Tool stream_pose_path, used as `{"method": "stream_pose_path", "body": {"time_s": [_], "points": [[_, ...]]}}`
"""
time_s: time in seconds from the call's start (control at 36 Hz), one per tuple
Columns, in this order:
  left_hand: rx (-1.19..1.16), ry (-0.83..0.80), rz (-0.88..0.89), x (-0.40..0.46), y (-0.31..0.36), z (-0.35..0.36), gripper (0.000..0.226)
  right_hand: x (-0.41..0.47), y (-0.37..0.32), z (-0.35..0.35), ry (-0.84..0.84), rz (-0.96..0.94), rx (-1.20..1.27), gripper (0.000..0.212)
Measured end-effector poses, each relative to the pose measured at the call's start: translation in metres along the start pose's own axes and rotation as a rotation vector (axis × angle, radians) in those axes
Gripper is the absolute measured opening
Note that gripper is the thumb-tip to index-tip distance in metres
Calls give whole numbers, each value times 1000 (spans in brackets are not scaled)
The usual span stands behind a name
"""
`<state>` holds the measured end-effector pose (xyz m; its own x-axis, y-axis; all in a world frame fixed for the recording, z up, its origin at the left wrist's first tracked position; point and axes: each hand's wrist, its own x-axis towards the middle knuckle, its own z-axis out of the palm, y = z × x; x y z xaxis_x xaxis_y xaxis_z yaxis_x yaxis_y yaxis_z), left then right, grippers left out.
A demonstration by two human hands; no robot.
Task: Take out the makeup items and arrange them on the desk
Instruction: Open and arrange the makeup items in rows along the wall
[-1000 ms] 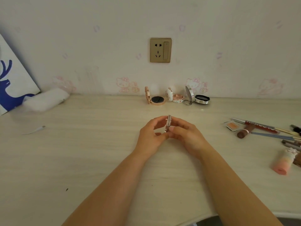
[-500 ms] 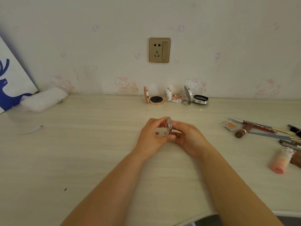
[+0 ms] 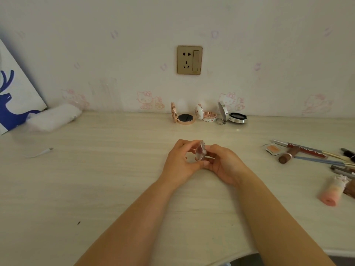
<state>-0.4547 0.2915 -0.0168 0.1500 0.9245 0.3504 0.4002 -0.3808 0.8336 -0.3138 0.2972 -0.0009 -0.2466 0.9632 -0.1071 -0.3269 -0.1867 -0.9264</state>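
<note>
A small clear faceted makeup case (image 3: 200, 153) with a pinkish inside stands on edge between both hands at the middle of the desk (image 3: 96, 179). My left hand (image 3: 180, 162) curls its fingers and thumb round the case's left side. My right hand (image 3: 224, 165) pinches its right side and lower edge. At the back by the wall stand three open compacts: a rose-gold one (image 3: 182, 117), a small white and pink one (image 3: 206, 114) and a silver one (image 3: 233, 116).
On the right lie a small blush pan (image 3: 272, 149), a brown lipstick (image 3: 288, 155), several brushes and pencils (image 3: 315, 152) and a pink sponge tube (image 3: 333, 191). A white bag (image 3: 54, 117), a deer picture (image 3: 11, 100) and a white cable (image 3: 38, 153) are at left.
The case has turned in my hands from edge-on to showing its faceted face, and the lid side has swung a little apart. Both hands have stayed in place.
</note>
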Motion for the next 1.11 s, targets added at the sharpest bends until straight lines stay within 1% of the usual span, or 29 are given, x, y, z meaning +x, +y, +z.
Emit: {"method": "stream_pose_path", "body": {"time_s": [0.11, 0.44, 0.61, 0.72, 0.81, 0.89, 0.97, 1.11], "points": [[25, 7, 24, 0, -1, 0, 58, 1, 0, 1, 13, 6, -21, 23], [101, 17, 18, 1, -4, 2, 61, 5, 4, 0, 39, 8, -62, 23], [104, 6, -3, 3, -7, 3, 60, 5, 9, 1, 40, -33, -140, 29], [84, -12, -21, 3, -7, 2, 59, 3, 11, 1, 33, -48, -107, 27], [37, -57, -26, 3, -5, 1, 52, 0, 11, 2, 47, -70, -124, 28], [18, -120, -14, 2, -2, 0, 39, -4, 11, 4, 61, -72, -161, 31], [-44, -122, -33, 2, 0, -3, 31, -7, 13, 6, 84, -90, -243, 31], [-18, -162, -13, -1, 3, -3, 28, -13, 12, 7, 119, -140, -244, 31]]}}
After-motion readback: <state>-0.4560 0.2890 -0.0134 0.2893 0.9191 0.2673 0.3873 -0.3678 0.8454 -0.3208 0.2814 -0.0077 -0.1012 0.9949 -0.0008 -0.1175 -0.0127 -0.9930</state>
